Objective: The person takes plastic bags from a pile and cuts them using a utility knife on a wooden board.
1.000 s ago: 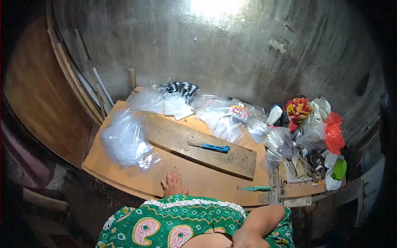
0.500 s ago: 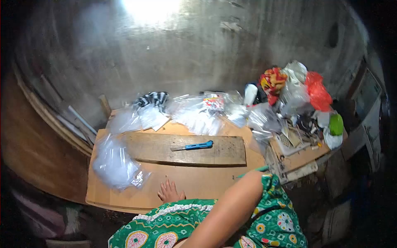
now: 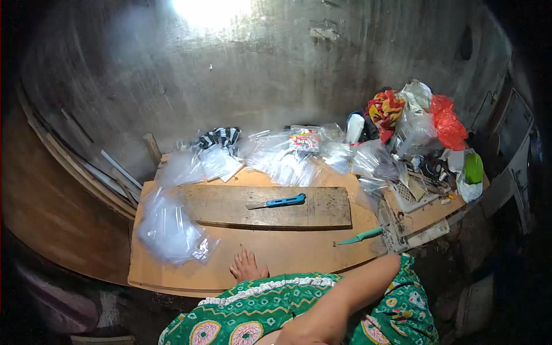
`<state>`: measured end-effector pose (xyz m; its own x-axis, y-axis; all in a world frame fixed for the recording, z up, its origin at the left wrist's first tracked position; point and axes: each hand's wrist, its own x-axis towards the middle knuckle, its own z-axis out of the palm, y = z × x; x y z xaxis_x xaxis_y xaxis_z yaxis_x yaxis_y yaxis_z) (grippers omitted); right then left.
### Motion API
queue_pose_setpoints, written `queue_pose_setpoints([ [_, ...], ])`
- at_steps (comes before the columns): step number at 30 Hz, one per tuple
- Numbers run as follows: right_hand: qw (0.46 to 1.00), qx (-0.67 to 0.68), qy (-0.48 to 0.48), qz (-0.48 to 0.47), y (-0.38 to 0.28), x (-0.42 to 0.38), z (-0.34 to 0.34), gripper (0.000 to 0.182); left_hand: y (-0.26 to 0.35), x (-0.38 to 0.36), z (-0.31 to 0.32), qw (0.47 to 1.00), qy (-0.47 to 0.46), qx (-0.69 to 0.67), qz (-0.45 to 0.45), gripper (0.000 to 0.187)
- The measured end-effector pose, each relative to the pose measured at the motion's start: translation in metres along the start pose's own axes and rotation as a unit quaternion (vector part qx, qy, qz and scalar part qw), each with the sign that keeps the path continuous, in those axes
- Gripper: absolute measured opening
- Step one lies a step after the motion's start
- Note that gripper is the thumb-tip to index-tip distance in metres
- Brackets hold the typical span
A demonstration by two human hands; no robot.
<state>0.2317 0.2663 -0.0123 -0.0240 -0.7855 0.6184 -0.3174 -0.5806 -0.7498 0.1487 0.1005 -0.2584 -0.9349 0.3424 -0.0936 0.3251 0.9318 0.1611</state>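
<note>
My left hand point(image 3: 248, 267) lies palm down at the near edge of the wooden table point(image 3: 224, 280), fingers spread and holding nothing. My bent right arm crosses the green patterned clothing; the back of my right hand point(image 3: 307, 330) shows at the bottom edge, its fingers hidden. Beyond my left hand, a blue cutter point(image 3: 286, 200) with its blade out rests on a wooden board point(image 3: 230, 207). A green-handled knife point(image 3: 368, 234) lies right of the board's near corner. Clear plastic bags point(image 3: 169, 230) are heaped at the table's left.
More clear plastic packets point(image 3: 282, 161) line the back of the table beside a black-and-white cloth point(image 3: 221, 138). At the right are a red plastic bag point(image 3: 447, 123), a red-yellow cloth point(image 3: 385, 110), a green round item point(image 3: 474, 168) and small clutter. A concrete wall point(image 3: 172, 86) stands behind.
The view has shifted, so the table appears slightly further right. My right elbow has moved right and down, uncovering the green knife. My left hand stays flat on the table.
</note>
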Motion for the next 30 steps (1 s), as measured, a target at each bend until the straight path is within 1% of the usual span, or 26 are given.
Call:
queue_pose_setpoints([
  [3, 0.999, -0.013, -0.035, -0.037, -0.011, -0.016, 0.0, 0.01, 0.0, 0.001, -0.003, 1.0, -0.009, -0.012, -0.003, 0.072],
  [5, 0.997, 0.002, -0.05, -0.065, -0.022, -0.022, -0.004, 0.009, 0.0, 0.001, -0.004, 1.0, -0.007, -0.018, 0.002, 0.073],
  [10, 0.973, 0.159, -0.042, -0.159, -0.058, -0.019, -0.025, 0.025, 0.001, -0.001, -0.006, 1.0, 0.003, -0.016, -0.003, 0.071],
  [11, 0.966, 0.197, 0.002, -0.164, -0.06, -0.018, -0.029, 0.021, 0.001, 0.0, -0.005, 1.0, 0.01, -0.009, 0.004, 0.071],
  [12, 0.967, 0.197, 0.001, -0.162, -0.062, -0.015, -0.028, 0.021, 0.0, 0.0, -0.005, 1.0, 0.015, -0.001, 0.011, 0.07],
  [13, 0.95, 0.265, 0.143, -0.081, -0.066, -0.009, -0.023, 0.018, -0.001, -0.001, -0.002, 1.0, 0.016, -0.003, 0.013, 0.07],
  [14, 0.904, 0.321, 0.283, 0.001, -0.067, -0.006, -0.017, 0.016, -0.002, 0.001, 0.003, 0.999, 0.032, -0.004, 0.012, 0.07],
  [15, 0.945, 0.178, 0.271, 0.046, -0.049, -0.004, -0.01, 0.018, -0.003, 0.001, 0.004, 0.999, 0.045, -0.003, 0.011, 0.069],
  [16, 0.962, 0.031, 0.254, 0.09, -0.028, 0.0, -0.005, 0.023, -0.004, 0.001, 0.003, 0.999, 0.044, -0.002, 0.015, 0.069],
  [17, 0.961, 0.03, 0.258, 0.09, -0.024, 0.008, -0.007, 0.023, -0.003, 0.0, 0.002, 0.999, 0.036, -0.003, 0.01, 0.07],
  [19, 0.959, -0.095, 0.265, 0.018, -0.018, 0.019, -0.009, 0.031, -0.001, 0.001, 0.0, 1.0, 0.014, 0.004, 0.004, 0.071],
  [20, 0.955, -0.095, 0.28, 0.021, -0.02, 0.027, -0.013, 0.031, -0.001, 0.003, 0.003, 1.0, 0.003, 0.005, 0.014, 0.071],
  [21, 0.963, 0.036, 0.257, 0.074, -0.028, 0.034, -0.018, 0.032, -0.001, 0.004, 0.005, 1.0, 0.005, 0.009, 0.008, 0.071],
  [22, 0.95, 0.169, 0.233, 0.118, -0.033, 0.041, -0.019, 0.032, 0.002, 0.004, -0.002, 1.0, 0.004, 0.015, 0.004, 0.072],
  [23, 0.944, 0.172, 0.256, 0.116, -0.034, 0.046, -0.019, 0.032, 0.008, 0.005, -0.009, 0.999, -0.026, -0.004, -0.019, 0.071],
  [24, 0.919, 0.309, 0.237, 0.063, -0.033, 0.051, -0.02, 0.033, 0.012, 0.004, -0.01, 0.999, -0.039, -0.003, -0.008, 0.071],
  [25, 0.875, 0.438, 0.205, 0.004, -0.032, 0.052, -0.02, 0.034, 0.012, 0.004, -0.01, 1.0, -0.031, 0.002, -0.004, 0.071],
  [26, 0.874, 0.44, 0.205, 0.002, -0.033, 0.049, -0.021, 0.034, 0.01, 0.004, -0.011, 1.0, -0.017, 0.007, -0.005, 0.071],
  [28, 0.902, 0.348, 0.251, -0.049, -0.037, 0.039, -0.022, 0.03, 0.005, 0.003, -0.005, 1.0, -0.009, -0.007, -0.014, 0.07],
  [30, 0.908, 0.298, 0.275, -0.105, -0.041, 0.038, -0.023, 0.024, 0.006, 0.004, -0.003, 1.0, 0.007, 0.001, 0.001, 0.069],
])
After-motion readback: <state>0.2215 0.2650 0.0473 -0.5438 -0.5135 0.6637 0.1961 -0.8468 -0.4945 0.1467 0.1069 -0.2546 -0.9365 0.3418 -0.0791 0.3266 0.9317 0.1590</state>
